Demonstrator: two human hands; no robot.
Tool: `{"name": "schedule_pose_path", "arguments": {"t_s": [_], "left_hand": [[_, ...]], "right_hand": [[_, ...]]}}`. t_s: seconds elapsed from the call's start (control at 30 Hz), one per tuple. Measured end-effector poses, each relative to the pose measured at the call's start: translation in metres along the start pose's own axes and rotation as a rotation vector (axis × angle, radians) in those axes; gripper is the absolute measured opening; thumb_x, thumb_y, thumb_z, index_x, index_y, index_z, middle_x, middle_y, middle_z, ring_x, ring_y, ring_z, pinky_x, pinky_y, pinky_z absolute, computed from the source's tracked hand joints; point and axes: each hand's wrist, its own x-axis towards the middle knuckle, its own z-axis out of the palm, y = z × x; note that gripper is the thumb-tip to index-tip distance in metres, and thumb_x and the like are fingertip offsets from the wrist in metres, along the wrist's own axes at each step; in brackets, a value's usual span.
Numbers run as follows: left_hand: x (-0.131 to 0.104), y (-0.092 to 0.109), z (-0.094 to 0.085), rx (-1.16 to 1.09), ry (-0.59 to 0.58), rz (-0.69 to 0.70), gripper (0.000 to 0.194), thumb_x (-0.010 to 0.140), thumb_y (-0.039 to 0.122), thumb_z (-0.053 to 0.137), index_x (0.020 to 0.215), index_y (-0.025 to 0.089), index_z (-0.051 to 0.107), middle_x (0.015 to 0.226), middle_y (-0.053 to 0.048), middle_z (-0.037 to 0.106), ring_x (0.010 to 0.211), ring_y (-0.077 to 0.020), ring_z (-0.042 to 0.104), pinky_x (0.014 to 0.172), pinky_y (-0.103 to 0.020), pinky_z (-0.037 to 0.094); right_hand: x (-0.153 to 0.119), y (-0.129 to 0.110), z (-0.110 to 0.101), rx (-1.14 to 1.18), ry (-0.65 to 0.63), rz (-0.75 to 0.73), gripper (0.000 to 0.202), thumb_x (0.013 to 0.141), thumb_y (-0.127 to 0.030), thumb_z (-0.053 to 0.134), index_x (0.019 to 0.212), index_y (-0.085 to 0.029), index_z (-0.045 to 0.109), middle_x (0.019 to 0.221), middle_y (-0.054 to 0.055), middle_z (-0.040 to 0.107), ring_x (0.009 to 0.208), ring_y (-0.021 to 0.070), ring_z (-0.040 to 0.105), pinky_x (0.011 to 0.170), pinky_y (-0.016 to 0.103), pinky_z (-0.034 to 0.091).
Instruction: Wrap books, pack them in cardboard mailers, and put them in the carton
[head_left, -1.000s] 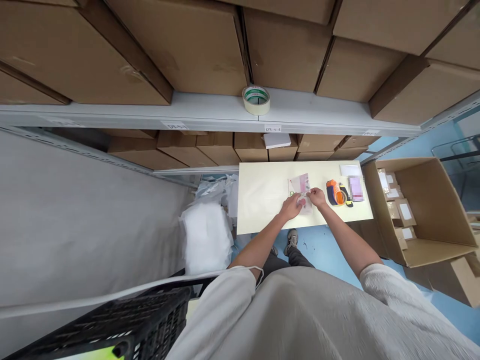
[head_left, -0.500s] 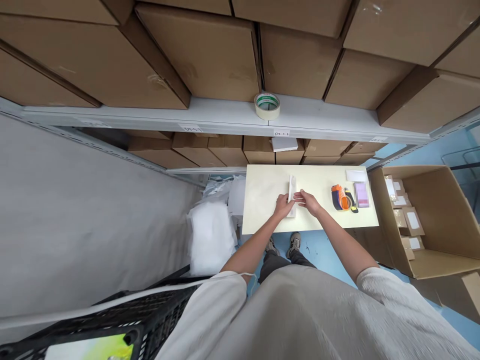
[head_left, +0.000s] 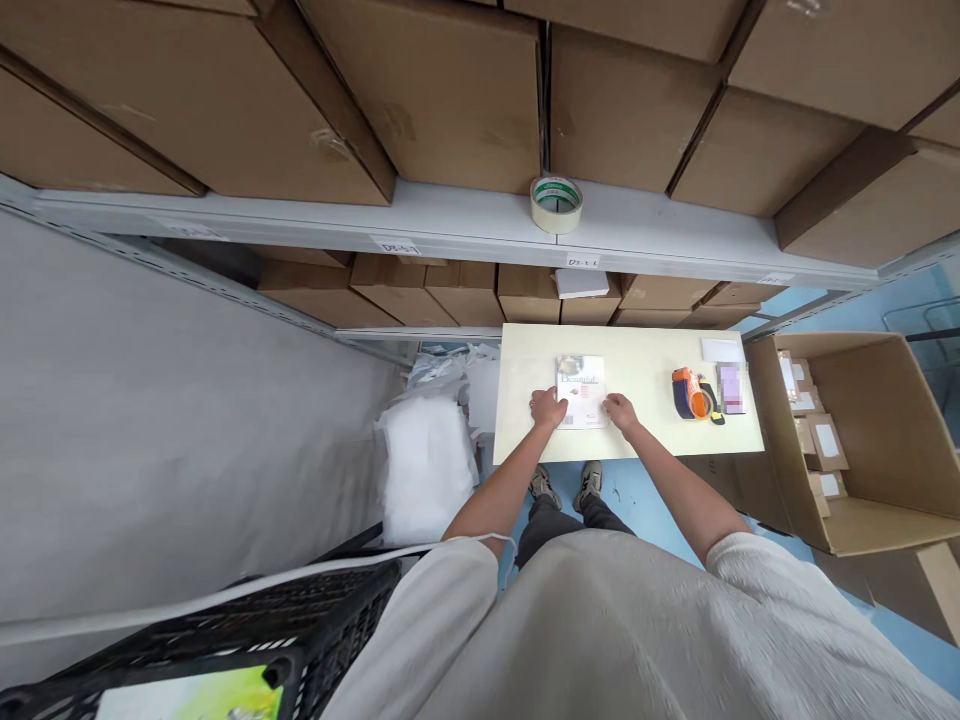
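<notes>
Grip looks loosely curled on both sides: I have the left hand (head_left: 549,409) with its thumb at the eight o'clock edge of the white rectangular printed pack (head_left: 581,385) and the right hand (head_left: 621,412) at its four o'clock edge, though I cannot tell whether either pinches. That pack lies flat on the pale cream rectangular worktop (head_left: 637,362), lettering upright to me, so I judge the squaring-up done or nearly so and the letting-go left. Well apart at three o'clock, the orange-and-dark-blue plastic tape dispenser (head_left: 685,393) sits untouched.
</notes>
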Motion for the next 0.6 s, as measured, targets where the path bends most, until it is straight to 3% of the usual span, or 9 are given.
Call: {"name": "schedule_pose_path", "arguments": {"t_s": [0.07, 0.2, 0.33, 0.43, 0.6], "left_hand": [[-0.004, 0.0, 0.001, 0.012, 0.027, -0.055, 0.068, 0.078, 0.027, 0.073, 0.145, 0.021, 0.059, 0.149, -0.02, 0.061, 0.139, -0.0404, 0.061, 0.114, -0.05, 0.05], [-0.014, -0.002, 0.001, -0.126, -0.037, -0.016, 0.08, 0.085, 0.026, 0.068, 0.16, 0.019, 0.042, 0.142, -0.017, 0.068, 0.131, -0.0308, 0.067, 0.112, -0.041, 0.051], [-0.022, -0.004, 0.001, -0.134, -0.066, -0.027, 0.073, 0.088, 0.028, 0.068, 0.157, 0.021, 0.045, 0.144, -0.015, 0.069, 0.129, -0.0276, 0.068, 0.108, -0.038, 0.053], [-0.024, -0.001, 0.004, -0.108, -0.077, -0.004, 0.069, 0.087, 0.027, 0.069, 0.153, 0.02, 0.05, 0.148, -0.016, 0.066, 0.132, -0.0279, 0.067, 0.11, -0.037, 0.052], [-0.022, 0.02, 0.029, -0.165, -0.18, 0.05, 0.07, 0.086, 0.026, 0.072, 0.153, 0.019, 0.054, 0.158, -0.019, 0.058, 0.139, -0.0306, 0.064, 0.114, -0.038, 0.052]], "right_hand": [[0.002, 0.001, 0.003, -0.031, 0.027, -0.01, 0.038, 0.078, -0.032, 0.066, 0.113, -0.022, 0.073, 0.112, 0.008, 0.077, 0.1, 0.0241, 0.072, 0.091, 0.037, 0.059], [0.006, 0.001, 0.008, -0.063, 0.076, -0.012, 0.037, 0.076, -0.032, 0.066, 0.111, -0.022, 0.073, 0.111, 0.008, 0.077, 0.103, 0.025, 0.073, 0.093, 0.036, 0.058], [0.008, 0.001, 0.009, -0.076, 0.072, 0.013, 0.027, 0.074, -0.039, 0.073, 0.095, -0.023, 0.069, 0.098, 0.007, 0.076, 0.096, 0.0251, 0.073, 0.085, 0.035, 0.058], [0.007, -0.002, 0.005, -0.02, 0.03, 0.009, 0.021, 0.071, -0.036, 0.074, 0.084, -0.025, 0.061, 0.088, 0.004, 0.074, 0.086, 0.022, 0.07, 0.076, 0.032, 0.057], [0.0, -0.014, -0.027, 0.052, 0.056, -0.069, 0.017, 0.068, -0.03, 0.07, 0.079, -0.025, 0.058, 0.079, 0.0, 0.069, 0.076, 0.0195, 0.066, 0.069, 0.03, 0.054]]}}
